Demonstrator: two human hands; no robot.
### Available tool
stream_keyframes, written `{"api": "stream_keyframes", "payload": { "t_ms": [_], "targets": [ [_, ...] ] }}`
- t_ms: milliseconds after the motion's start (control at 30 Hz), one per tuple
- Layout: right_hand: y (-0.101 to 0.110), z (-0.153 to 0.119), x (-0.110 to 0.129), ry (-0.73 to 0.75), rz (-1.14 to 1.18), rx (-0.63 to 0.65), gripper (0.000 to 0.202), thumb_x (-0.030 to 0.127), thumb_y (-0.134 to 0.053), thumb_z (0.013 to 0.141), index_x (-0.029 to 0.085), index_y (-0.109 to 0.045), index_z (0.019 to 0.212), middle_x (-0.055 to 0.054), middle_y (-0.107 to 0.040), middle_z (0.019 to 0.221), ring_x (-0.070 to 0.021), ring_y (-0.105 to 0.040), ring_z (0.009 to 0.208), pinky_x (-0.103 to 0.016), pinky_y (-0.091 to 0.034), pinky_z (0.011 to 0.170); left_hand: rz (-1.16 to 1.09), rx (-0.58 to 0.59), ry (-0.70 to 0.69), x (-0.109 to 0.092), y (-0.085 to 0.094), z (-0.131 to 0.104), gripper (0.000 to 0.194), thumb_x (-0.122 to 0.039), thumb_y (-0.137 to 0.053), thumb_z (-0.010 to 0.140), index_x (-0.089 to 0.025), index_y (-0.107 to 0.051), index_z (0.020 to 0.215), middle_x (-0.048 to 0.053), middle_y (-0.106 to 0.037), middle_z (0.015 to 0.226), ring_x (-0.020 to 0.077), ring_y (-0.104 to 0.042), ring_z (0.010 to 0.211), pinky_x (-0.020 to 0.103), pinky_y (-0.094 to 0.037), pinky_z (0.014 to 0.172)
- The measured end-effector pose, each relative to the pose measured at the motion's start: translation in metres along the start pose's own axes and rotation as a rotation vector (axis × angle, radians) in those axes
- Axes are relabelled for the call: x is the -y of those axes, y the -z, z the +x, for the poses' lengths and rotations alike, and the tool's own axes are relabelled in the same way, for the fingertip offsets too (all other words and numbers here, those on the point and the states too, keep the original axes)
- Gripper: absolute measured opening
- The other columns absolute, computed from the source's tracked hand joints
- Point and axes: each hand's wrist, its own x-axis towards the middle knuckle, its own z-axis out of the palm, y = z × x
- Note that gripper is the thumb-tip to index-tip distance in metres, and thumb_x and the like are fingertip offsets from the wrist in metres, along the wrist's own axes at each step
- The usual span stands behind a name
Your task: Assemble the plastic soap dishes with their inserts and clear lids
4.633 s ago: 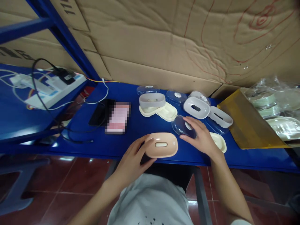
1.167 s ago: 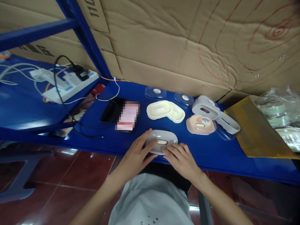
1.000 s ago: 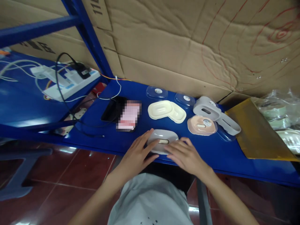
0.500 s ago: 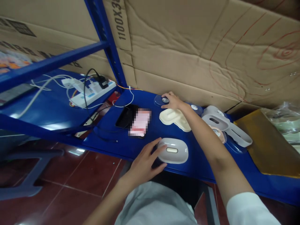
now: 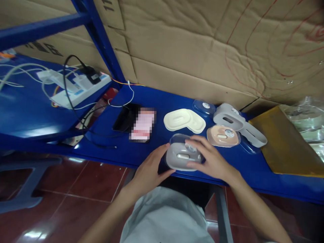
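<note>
Near the table's front edge sits a glossy grey oval box [image 5: 174,164] with a cream slot in its top. My left hand [image 5: 149,168] grips the box's left end between thumb and fingers. In my right hand [image 5: 212,158] is a clear plastic lid [image 5: 177,137] with a round sticker, held by its right side over the grey box. Whether the lid is seated cannot be told. Behind them lie two overlapping cream oval pieces [image 5: 176,118]. To the right is a peach oval box [image 5: 215,135] under a clear cover with a sticker.
Another clear lid [image 5: 198,106] lies by the cardboard wall [image 5: 177,40]. Grey hollow holders [image 5: 221,113] stand at right, beside a brown box [image 5: 293,141] and plastic-wrapped items [image 5: 307,116]. Left are a phone [image 5: 143,125], a black case [image 5: 124,118], cables and a power strip [image 5: 68,96].
My right hand has picked up the clear lid from the back of the table and brought it forward over the grey box. My left hand stays at the box. The view has shifted.
</note>
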Motion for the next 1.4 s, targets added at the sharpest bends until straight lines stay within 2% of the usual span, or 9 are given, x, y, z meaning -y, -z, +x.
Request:
{"api": "stream_keyframes", "payload": {
  "t_ms": [100, 233, 400, 533, 667, 800, 1033, 1233, 1400],
  "targets": [
    [-0.023, -0.033, 0.006, 0.022, -0.046, -0.012, 0.068, 0.051, -0.067, 0.103, 0.032, -0.043, 0.164, -0.014, -0.05, 0.161, -0.0329, -0.05, 0.151, -0.053, -0.054, 0.118, -0.002, 0.047, 0.007, -0.002, 0.001, 0.0, 0.094, -0.041, -0.078, 0.098, -0.039, -0.019, 0.17, 0.01, -0.051, 0.166, 0.0324, -0.053, 0.152, 0.055, -0.05, 0.122],
    [-0.039, -0.038, 0.01, 0.09, -0.189, -0.084, 0.07, 0.045, -0.068, 0.104, 0.03, -0.04, 0.166, -0.015, -0.05, 0.16, -0.0375, -0.037, 0.159, -0.061, -0.049, 0.122, 0.0, 0.093, -0.045, -0.006, 0.004, 0.001, 0.077, -0.035, -0.071, 0.103, -0.043, -0.029, 0.167, 0.008, -0.046, 0.169, 0.0296, -0.051, 0.153, 0.051, -0.049, 0.123],
    [-0.033, -0.036, 0.008, 0.126, -0.196, -0.05, 0.068, 0.045, -0.067, 0.105, 0.031, -0.041, 0.166, -0.014, -0.049, 0.162, -0.0363, -0.036, 0.16, -0.061, -0.049, 0.122, -0.018, 0.102, -0.034, -0.009, 0.006, 0.003, 0.078, -0.032, -0.074, 0.101, -0.043, -0.032, 0.165, 0.008, -0.047, 0.167, 0.0302, -0.051, 0.152, 0.053, -0.048, 0.124],
    [-0.031, -0.033, 0.006, 0.107, -0.174, -0.053, 0.066, 0.05, -0.066, 0.104, 0.031, -0.044, 0.164, -0.014, -0.052, 0.16, -0.0366, -0.045, 0.154, -0.061, -0.052, 0.119, -0.053, 0.08, -0.042, -0.011, 0.005, 0.005, 0.085, -0.031, -0.079, 0.097, -0.042, -0.03, 0.166, 0.01, -0.051, 0.161, 0.0322, -0.054, 0.15, 0.057, -0.048, 0.123],
    [-0.036, -0.033, 0.009, 0.099, -0.219, -0.06, 0.069, 0.05, -0.067, 0.103, 0.032, -0.043, 0.165, -0.014, -0.055, 0.159, -0.0387, -0.045, 0.154, -0.064, -0.052, 0.118, -0.037, 0.106, -0.023, -0.011, 0.006, 0.004, 0.081, -0.032, -0.078, 0.098, -0.042, -0.033, 0.166, 0.01, -0.046, 0.165, 0.0322, -0.052, 0.151, 0.056, -0.049, 0.123],
    [-0.04, -0.038, 0.011, 0.082, -0.231, -0.035, 0.07, 0.048, -0.066, 0.104, 0.035, -0.039, 0.167, -0.012, -0.053, 0.161, -0.0387, -0.04, 0.157, -0.064, -0.053, 0.118, -0.003, 0.092, -0.076, -0.008, 0.005, 0.003, 0.081, -0.034, -0.076, 0.099, -0.041, -0.032, 0.167, 0.01, -0.041, 0.172, 0.0324, -0.047, 0.157, 0.055, -0.047, 0.125],
    [-0.032, -0.036, 0.018, 0.077, -0.191, -0.035, 0.072, 0.048, -0.067, 0.103, 0.036, -0.038, 0.167, -0.012, -0.054, 0.156, -0.0376, -0.046, 0.151, -0.062, -0.054, 0.117, -0.034, 0.107, -0.064, -0.005, 0.007, 0.004, 0.09, -0.036, -0.082, 0.095, -0.039, -0.03, 0.168, 0.008, -0.049, 0.168, 0.0305, -0.05, 0.154, 0.054, -0.046, 0.125],
    [-0.031, -0.036, 0.027, 0.082, -0.209, 0.006, 0.069, 0.043, -0.067, 0.104, 0.033, -0.04, 0.166, -0.013, -0.051, 0.16, -0.0397, -0.041, 0.154, -0.065, -0.052, 0.117, -0.02, 0.139, -0.063, -0.007, 0.009, 0.005, 0.085, -0.036, -0.08, 0.097, -0.04, -0.032, 0.167, 0.008, -0.048, 0.168, 0.0304, -0.051, 0.153, 0.052, -0.046, 0.125],
    [-0.036, -0.037, 0.022, 0.06, -0.106, -0.038, 0.076, 0.043, -0.068, 0.102, 0.038, -0.032, 0.17, -0.011, -0.046, 0.164, -0.0384, -0.036, 0.159, -0.066, -0.049, 0.121, 0.002, 0.134, -0.065, -0.007, 0.007, 0.004, 0.086, -0.045, -0.077, 0.098, -0.039, -0.029, 0.169, 0.01, -0.048, 0.168, 0.033, -0.05, 0.153, 0.055, -0.047, 0.123]
  ]
}}
